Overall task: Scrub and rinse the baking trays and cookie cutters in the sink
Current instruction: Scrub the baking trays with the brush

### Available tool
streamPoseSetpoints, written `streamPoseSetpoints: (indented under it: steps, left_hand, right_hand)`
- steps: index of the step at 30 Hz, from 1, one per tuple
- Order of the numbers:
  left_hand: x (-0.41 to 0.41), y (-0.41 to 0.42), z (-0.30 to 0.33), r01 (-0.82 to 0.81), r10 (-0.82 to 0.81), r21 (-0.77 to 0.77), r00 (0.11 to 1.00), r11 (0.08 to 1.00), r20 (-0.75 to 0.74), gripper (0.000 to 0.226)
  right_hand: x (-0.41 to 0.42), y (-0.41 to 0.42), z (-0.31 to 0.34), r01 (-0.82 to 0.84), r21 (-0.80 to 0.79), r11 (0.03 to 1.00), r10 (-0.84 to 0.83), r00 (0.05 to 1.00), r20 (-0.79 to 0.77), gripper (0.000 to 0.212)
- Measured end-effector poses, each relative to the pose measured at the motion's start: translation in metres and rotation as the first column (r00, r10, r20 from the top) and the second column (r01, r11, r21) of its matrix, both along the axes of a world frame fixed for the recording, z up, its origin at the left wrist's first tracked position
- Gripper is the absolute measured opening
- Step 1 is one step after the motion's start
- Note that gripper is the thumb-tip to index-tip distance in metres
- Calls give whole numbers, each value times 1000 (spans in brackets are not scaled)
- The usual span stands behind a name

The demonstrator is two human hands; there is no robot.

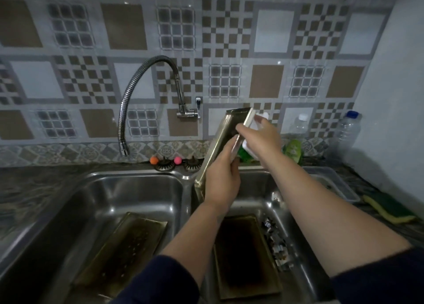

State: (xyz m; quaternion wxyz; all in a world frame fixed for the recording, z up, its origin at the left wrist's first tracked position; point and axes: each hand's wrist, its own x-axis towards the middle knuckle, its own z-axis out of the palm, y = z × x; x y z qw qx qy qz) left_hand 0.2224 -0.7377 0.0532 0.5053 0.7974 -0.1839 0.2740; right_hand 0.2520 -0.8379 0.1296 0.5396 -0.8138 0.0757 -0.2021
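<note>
Two dark trays are lying flat nearest me, one in the left basin (pixel 119 253) and one in the right basin (pixel 245 255), with cookie cutters (pixel 276 246) heaped along the right one's edge. I am stretching both forearms out over the sink (pixel 183 177); my left hand (pixel 221 177) is curling its fingers round the lower edge of a third tray (pixel 226 131), tilted up on end above the divider. My right hand (pixel 261 135), wrist bent, is reaching past its top edge with fingers gripping a white-capped green bottle (pixel 249 151), the tap (pixel 146 97) arching behind.
</note>
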Motion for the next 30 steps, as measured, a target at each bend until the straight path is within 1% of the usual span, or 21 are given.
streamPoseSetpoints:
  steps: [2, 3, 4, 5, 6, 7, 8, 9, 11, 13, 16, 19, 21, 23, 24, 25, 27, 30]
  left_hand:
    - [1, 16, 3, 101, -102, 27, 994, 995, 39, 41]
    - [7, 27, 1, 94, -95, 32, 995, 995, 33, 42]
    - [15, 41, -3, 43, -43, 50, 999, 998, -8, 46]
    - [23, 56, -8, -34, 42, 98, 996, 995, -77, 50]
    - [31, 74, -13, -106, 136, 183, 978, 977, -159, 53]
    - [37, 92, -19, -139, 208, 275, 947, 951, -243, 55]
    - [40, 110, -26, -127, 237, 330, 917, 936, -321, 57]
    - [42, 127, -34, -96, 231, 337, 893, 937, -387, 60]
    - [40, 156, -47, -51, 190, 290, 858, 956, -476, 66]
    - [29, 179, -60, -41, 173, 241, 814, 970, -555, 66]
    - [9, 210, -78, -41, 155, 186, 740, 982, -654, 67]
    - [-6, 246, -95, -65, 168, 171, 697, 983, -697, 77]
    - [-12, 271, -105, -97, 225, 217, 666, 971, -711, 83]
    - [-16, 293, -116, -105, 263, 253, 618, 962, -741, 88]
    - [-17, 302, -122, -103, 270, 261, 592, 960, -760, 91]
    - [-18, 310, -128, -98, 278, 271, 566, 958, -776, 94]
    - [-19, 323, -143, -79, 304, 310, 529, 947, -792, 99]
    - [-18, 333, -164, -29, 346, 381, 484, 924, -804, 103]
  right_hand:
    - [-6, 1, 2, 5, 34, 999, -5, 1000, 13, 61]
    - [-8, 1, 4, -5, 49, 999, 4, 1000, 24, 59]
    - [-9, 2, 4, -21, 63, 998, 19, 999, 26, 58]
    - [-10, 4, 3, -41, 68, 997, 40, 999, 17, 58]
    - [-11, 7, 0, -65, 64, 996, 65, 998, -1, 59]
    - [-12, 13, -5, -86, 69, 994, 88, 996, -25, 59]
    - [-13, 20, -12, -105, 87, 991, 109, 993, -47, 60]
    - [-14, 28, -20, -124, 119, 985, 133, 989, -65, 59]
    - [-14, 45, -37, -154, 176, 972, 173, 980, -98, 55]
    - [-14, 69, -55, -189, 183, 965, 216, 966, -143, 50]
    - [-14, 103, -75, -236, 194, 952, 270, 947, -173, 54]
    - [-14, 131, -90, -274, 95, 957, 288, 936, -200, 65]
    - [-13, 144, -104, -299, 46, 953, 301, 922, -243, 70]
    - [-12, 154, -123, -313, -16, 950, 296, 914, -278, 70]
    - [-11, 158, -133, -305, -92, 948, 265, 916, -301, 67]
    - [-10, 160, -143, -291, -203, 935, 215, 920, -329, 64]
    - [-11, 164, -158, -266, -444, 856, 96, 925, -368, 60]
    - [-15, 167, -169, -285, -611, 738, 17, 914, -406, 60]
